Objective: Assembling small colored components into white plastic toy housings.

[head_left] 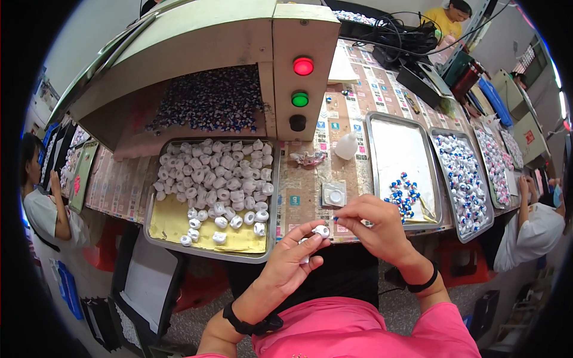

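Between the thumb and fingers of my left hand (293, 255) is a small white figure piece (322, 231); more white shows lower in the palm. My right hand (373, 230) is closed in a pinch just to the right of it, on a tiny blue piece (336, 219) partly hidden by the fingertips. To the left, a metal tray (152, 224) lined with yellow holds many similar white pieces (215, 179). On the right stands a metal tray (399, 143) with small blue, white and red pieces (403, 194) near its front.
Beyond the trays is a beige machine (286, 77) with red and green lights. A white squeeze bottle (346, 146) and a small square dish (333, 194) stand between the trays. Another tray (462, 185) of finished-looking coloured pieces lies right. Other people sit on both sides.
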`<state>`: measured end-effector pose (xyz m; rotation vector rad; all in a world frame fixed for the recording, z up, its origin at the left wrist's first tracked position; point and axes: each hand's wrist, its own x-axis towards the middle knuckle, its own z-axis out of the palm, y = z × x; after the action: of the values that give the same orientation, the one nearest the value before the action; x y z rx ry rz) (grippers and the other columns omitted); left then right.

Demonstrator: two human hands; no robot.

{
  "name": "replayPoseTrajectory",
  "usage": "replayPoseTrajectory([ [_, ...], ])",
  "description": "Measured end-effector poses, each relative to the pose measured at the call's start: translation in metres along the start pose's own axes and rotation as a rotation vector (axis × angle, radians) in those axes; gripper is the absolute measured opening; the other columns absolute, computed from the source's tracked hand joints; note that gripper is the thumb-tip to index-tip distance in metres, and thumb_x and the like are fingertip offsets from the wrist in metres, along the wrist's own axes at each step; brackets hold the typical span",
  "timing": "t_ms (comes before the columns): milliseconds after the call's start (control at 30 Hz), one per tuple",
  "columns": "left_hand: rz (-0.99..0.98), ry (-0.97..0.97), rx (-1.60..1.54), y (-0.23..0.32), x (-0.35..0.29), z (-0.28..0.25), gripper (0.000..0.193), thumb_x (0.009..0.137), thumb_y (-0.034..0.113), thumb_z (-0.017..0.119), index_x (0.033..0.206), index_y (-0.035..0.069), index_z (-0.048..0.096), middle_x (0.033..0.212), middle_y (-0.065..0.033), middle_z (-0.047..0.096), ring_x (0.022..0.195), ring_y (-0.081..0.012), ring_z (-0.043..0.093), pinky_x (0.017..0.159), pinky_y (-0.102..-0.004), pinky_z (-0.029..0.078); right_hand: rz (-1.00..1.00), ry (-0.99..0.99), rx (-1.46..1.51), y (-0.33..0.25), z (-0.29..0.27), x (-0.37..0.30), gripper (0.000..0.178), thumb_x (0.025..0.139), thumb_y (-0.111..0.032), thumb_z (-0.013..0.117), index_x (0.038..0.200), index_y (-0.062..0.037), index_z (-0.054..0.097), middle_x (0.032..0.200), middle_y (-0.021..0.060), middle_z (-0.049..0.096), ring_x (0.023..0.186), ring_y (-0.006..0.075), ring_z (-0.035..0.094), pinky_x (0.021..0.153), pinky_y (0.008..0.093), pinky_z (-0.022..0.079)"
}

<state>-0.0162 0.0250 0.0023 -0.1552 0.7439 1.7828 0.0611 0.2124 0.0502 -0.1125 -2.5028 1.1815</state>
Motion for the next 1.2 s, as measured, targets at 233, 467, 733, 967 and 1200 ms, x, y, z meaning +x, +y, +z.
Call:
replayPoseTrajectory([
  [233,-0.004,-0.024,-0.005,-0.001,0.000,0.004,0.034,0.092,0.008,0.060,0.126,0.009,0.055,0.107,-0.0001,0.061,0.098,-0.0102,0.062,0.065,-0.0203,0.053,0.001,0.029,0.148,-0.009,0.004,-0.013,0.016,0.078,0.003,0.072,0.092,-0.0017,0.070,0.084,0.0101,0.067,0.072,0.0169,0.064,0.063,0.0260,0.050],
  [467,0.045,-0.085,0.020,-0.006,0.003,-0.002,0.032,0.090,0.006,0.063,0.121,0.005,0.058,0.101,-0.0032,0.063,0.092,-0.0106,0.062,0.062,-0.0190,0.052,-0.036,0.016,0.132,-0.006,0.006,-0.016,0.017,0.075,0.003,0.073,0.090,-0.0030,0.071,0.082,0.0075,0.066,0.073,0.0182,0.064,0.062,0.0273,0.050],
  [733,0.128,-0.035,0.180,-0.010,0.001,0.006,0.029,0.088,0.004,0.065,0.117,0.003,0.062,0.093,-0.0049,0.064,0.083,-0.0119,0.064,0.060,-0.0198,0.053,-0.026,-0.101,0.121,-0.011,-0.004,-0.016,0.015,0.073,0.005,0.070,0.087,-0.0027,0.069,0.079,0.0083,0.063,0.073,0.0241,0.061,0.065,0.0319,0.049],
  [967,0.069,-0.032,0.164,-0.008,0.003,0.013,0.027,0.089,0.007,0.065,0.116,0.002,0.061,0.099,-0.0067,0.065,0.082,-0.0117,0.064,0.058,-0.0201,0.054,0.116,-0.156,0.248,-0.002,-0.014,-0.012,0.014,0.077,0.000,0.071,0.091,-0.0032,0.072,0.082,0.0074,0.066,0.076,0.0173,0.062,0.065,0.0291,0.047],
  [1200,-0.011,-0.099,0.115,-0.010,0.012,0.018,0.028,0.090,0.010,0.064,0.117,0.001,0.059,0.091,-0.0041,0.063,0.071,-0.0092,0.060,0.051,-0.0203,0.051,0.251,-0.151,0.426,0.004,-0.024,-0.017,0.014,0.084,-0.008,0.069,0.096,-0.0021,0.072,0.086,0.0065,0.068,0.081,0.0130,0.063,0.069,0.0251,0.048],
])
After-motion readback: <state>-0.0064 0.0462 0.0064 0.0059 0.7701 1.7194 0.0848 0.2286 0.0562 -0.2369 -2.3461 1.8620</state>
